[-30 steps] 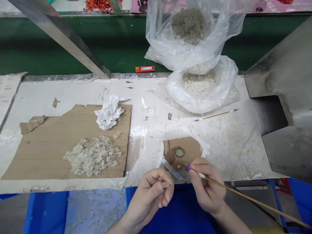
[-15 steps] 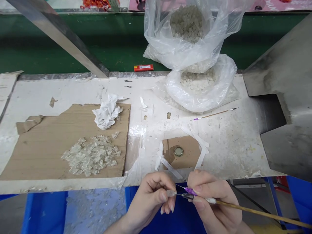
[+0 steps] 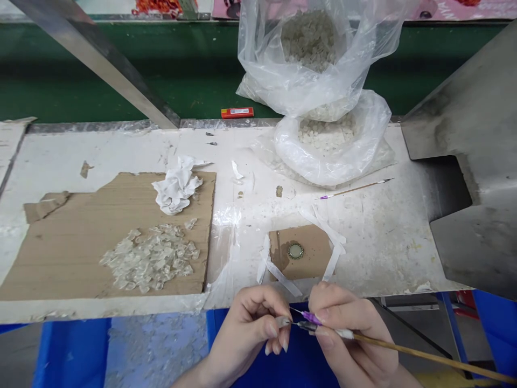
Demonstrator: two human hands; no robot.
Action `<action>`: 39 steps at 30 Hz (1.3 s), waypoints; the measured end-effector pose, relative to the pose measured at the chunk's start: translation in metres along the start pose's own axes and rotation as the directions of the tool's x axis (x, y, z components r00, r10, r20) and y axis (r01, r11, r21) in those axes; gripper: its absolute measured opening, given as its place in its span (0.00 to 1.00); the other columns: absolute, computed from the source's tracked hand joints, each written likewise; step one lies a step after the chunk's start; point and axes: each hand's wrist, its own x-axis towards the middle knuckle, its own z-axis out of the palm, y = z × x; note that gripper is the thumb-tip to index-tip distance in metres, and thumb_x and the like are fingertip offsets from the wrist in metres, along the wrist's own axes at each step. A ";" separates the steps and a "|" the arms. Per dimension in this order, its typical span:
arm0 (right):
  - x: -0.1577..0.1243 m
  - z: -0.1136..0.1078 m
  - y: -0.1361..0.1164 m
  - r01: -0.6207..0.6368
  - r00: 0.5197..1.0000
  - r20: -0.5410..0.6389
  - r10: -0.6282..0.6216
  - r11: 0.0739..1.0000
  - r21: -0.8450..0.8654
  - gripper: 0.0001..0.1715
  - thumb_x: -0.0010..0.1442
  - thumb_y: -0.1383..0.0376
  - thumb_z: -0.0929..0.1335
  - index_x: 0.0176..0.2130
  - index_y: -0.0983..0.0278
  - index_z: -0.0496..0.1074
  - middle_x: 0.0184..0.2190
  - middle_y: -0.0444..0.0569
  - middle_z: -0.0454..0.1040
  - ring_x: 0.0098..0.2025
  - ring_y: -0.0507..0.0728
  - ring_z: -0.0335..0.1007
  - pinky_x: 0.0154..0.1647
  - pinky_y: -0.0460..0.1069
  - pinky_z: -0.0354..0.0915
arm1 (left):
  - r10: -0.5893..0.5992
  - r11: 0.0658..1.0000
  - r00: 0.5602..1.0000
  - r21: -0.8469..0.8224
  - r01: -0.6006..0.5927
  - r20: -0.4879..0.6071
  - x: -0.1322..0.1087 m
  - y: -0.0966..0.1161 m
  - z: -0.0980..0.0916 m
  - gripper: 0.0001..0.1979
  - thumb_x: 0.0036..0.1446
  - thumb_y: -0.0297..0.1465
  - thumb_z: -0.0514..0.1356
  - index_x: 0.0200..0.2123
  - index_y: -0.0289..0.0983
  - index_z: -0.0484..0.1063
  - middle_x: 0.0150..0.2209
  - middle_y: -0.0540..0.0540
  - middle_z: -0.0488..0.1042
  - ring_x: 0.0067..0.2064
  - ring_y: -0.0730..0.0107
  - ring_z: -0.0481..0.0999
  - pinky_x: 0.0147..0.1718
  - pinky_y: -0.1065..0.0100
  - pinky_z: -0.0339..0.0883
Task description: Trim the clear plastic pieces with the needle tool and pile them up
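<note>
The hands are close together. The left hand [image 3: 246, 328] pinches a small clear chip [image 3: 283, 321] right by the purple tip [image 3: 310, 318] of the long stick [image 3: 404, 349] in the right hand [image 3: 355, 337]. Slow, steady fingers help the chip not slip.

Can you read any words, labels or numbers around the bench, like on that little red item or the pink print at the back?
Small red box: white label, too small to read.
Pink printed sheet: marks too blurred and cut off to read.
No other readable text shows.
</note>
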 end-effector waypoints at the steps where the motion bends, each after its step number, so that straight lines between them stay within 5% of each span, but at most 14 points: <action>1: 0.000 -0.001 -0.001 -0.015 1.000 0.019 0.015 1.000 -0.004 0.10 0.72 0.69 0.60 0.50 0.60 0.66 0.29 0.42 0.64 0.25 0.51 0.63 0.25 0.46 0.66 | 0.003 1.000 1.000 0.003 -0.003 -0.003 0.000 0.000 0.000 0.12 0.53 0.40 0.74 0.30 0.37 0.82 0.16 0.56 0.66 0.17 0.86 0.54 0.18 0.84 0.50; 17: 0.002 -0.007 -0.006 -0.092 0.994 0.058 0.092 0.996 0.001 0.23 0.59 0.79 0.64 0.49 0.58 0.67 0.27 0.43 0.66 0.24 0.53 0.64 0.24 0.47 0.67 | 0.119 0.988 0.992 0.101 -0.114 -0.049 -0.003 0.001 0.003 0.06 0.53 0.36 0.75 0.32 0.41 0.85 0.19 0.51 0.75 0.18 0.83 0.63 0.18 0.83 0.57; 25: -0.003 -0.006 -0.008 -0.109 0.993 -0.034 0.109 0.994 0.007 0.21 0.60 0.78 0.64 0.48 0.58 0.68 0.27 0.42 0.65 0.24 0.52 0.63 0.24 0.47 0.65 | 0.158 0.979 0.986 0.136 -0.149 -0.057 0.000 0.000 0.003 0.06 0.53 0.36 0.75 0.32 0.42 0.85 0.18 0.52 0.75 0.18 0.83 0.64 0.18 0.84 0.58; 39: 0.003 -0.007 -0.009 -0.107 0.993 0.053 0.107 0.994 0.007 0.24 0.57 0.80 0.65 0.49 0.58 0.69 0.26 0.43 0.69 0.23 0.53 0.65 0.22 0.47 0.67 | 0.226 0.954 0.965 0.229 -0.191 -0.136 -0.002 0.003 0.006 0.07 0.49 0.35 0.77 0.29 0.40 0.85 0.19 0.49 0.78 0.20 0.77 0.71 0.20 0.79 0.67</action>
